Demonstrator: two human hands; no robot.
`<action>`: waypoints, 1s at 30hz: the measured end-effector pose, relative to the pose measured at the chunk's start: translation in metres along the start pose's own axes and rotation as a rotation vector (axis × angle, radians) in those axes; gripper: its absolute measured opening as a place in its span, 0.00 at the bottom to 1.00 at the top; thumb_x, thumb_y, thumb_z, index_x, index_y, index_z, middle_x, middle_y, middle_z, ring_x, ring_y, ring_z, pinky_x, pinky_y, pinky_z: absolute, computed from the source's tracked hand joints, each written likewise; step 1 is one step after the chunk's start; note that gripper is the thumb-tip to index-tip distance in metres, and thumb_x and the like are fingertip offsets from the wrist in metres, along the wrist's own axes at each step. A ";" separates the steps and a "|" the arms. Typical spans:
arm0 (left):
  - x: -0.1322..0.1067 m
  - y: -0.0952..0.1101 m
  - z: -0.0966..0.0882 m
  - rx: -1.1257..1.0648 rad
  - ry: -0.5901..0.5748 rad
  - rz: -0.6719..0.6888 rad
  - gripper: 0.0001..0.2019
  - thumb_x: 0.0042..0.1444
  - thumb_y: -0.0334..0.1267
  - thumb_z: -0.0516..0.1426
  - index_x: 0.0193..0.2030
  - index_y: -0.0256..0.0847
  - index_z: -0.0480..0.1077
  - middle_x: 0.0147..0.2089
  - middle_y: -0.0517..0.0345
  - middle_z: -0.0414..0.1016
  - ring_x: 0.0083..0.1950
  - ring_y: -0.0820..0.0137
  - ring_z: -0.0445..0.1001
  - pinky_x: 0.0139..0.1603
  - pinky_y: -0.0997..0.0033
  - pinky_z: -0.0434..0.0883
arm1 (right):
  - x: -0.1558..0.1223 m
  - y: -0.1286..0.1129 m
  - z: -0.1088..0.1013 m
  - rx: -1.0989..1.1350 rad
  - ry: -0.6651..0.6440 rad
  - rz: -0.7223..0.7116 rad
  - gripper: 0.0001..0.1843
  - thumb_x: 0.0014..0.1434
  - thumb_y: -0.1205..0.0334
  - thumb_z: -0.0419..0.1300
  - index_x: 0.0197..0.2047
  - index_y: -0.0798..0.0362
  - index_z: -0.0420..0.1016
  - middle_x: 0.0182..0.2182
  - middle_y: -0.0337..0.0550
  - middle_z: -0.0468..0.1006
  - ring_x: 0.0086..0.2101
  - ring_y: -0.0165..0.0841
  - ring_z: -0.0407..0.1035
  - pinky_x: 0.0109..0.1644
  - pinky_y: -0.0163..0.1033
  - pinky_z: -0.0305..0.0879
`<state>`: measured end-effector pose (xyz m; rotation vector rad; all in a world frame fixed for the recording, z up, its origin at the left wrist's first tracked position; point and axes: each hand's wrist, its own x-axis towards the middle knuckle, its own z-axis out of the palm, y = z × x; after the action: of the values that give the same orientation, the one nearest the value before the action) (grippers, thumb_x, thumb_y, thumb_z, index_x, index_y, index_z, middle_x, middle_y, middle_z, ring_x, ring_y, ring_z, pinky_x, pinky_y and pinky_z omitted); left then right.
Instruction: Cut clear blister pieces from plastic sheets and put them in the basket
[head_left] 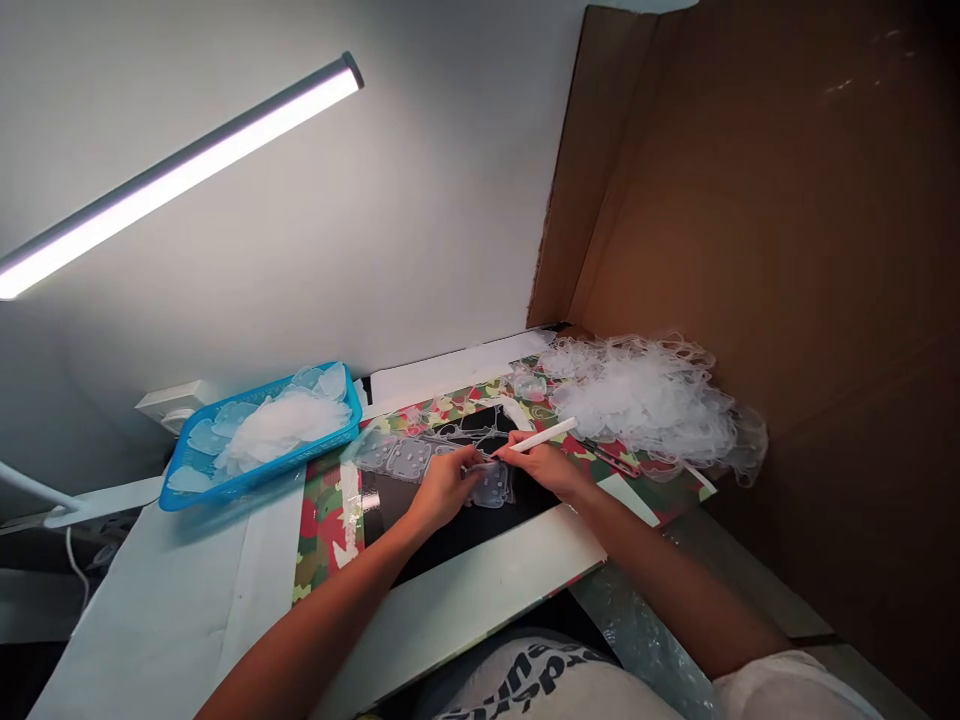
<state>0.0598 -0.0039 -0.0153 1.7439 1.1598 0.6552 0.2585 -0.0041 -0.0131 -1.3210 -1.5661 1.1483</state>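
My right hand [546, 466] is closed around a white pen-shaped tool [551, 435], whose tip points down and left toward my other hand. What kind of tip it has is too small to make out. My left hand [448, 488] pinches a clear plastic piece [493, 488] with rounded outlines and small marks. Both hands meet just above a black board [442, 545]. Left of my left hand, a clear sheet with similar shapes [397, 458] lies on that board. Thin clear strips [480, 428] spread behind my fingers.
A blue basket [259, 482] holding many translucent pieces [289, 430] stands at left. On the right lies a big heap of clear plastic scraps [652, 400], with a slim red-and-dark tool [615, 460] before it. Cardboard [750, 220] walls the right side; a lit lamp [187, 170] hangs above left.
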 end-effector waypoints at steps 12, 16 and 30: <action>-0.074 -0.006 -0.034 -0.038 0.216 0.150 0.08 0.60 0.31 0.48 0.41 0.42 0.67 0.37 0.57 0.73 0.37 0.69 0.71 0.41 0.66 0.71 | 0.000 0.001 -0.025 -0.261 0.216 -0.215 0.13 0.58 0.58 0.57 0.24 0.51 0.61 0.34 0.41 0.74 0.37 0.35 0.67 0.43 0.40 0.60; -0.069 -0.019 -0.031 0.542 0.221 0.270 0.17 0.58 0.32 0.53 0.53 0.44 0.71 0.54 0.51 0.71 0.53 0.59 0.67 0.56 0.53 0.66 | -0.003 -0.015 0.009 -0.239 0.015 -0.332 0.10 0.60 0.60 0.56 0.27 0.51 0.65 0.38 0.42 0.75 0.40 0.35 0.69 0.46 0.40 0.63; -0.074 -0.036 -0.016 0.973 0.195 0.374 0.18 0.62 0.33 0.54 0.58 0.45 0.71 0.62 0.46 0.69 0.58 0.53 0.66 0.51 0.50 0.67 | -0.003 -0.005 0.045 -0.424 -0.232 -0.475 0.08 0.60 0.67 0.60 0.29 0.52 0.67 0.41 0.42 0.76 0.41 0.33 0.69 0.45 0.39 0.61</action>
<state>0.0009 -0.0595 -0.0369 2.8138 1.4223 0.5046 0.2153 -0.0139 -0.0217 -0.9992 -2.2359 0.7109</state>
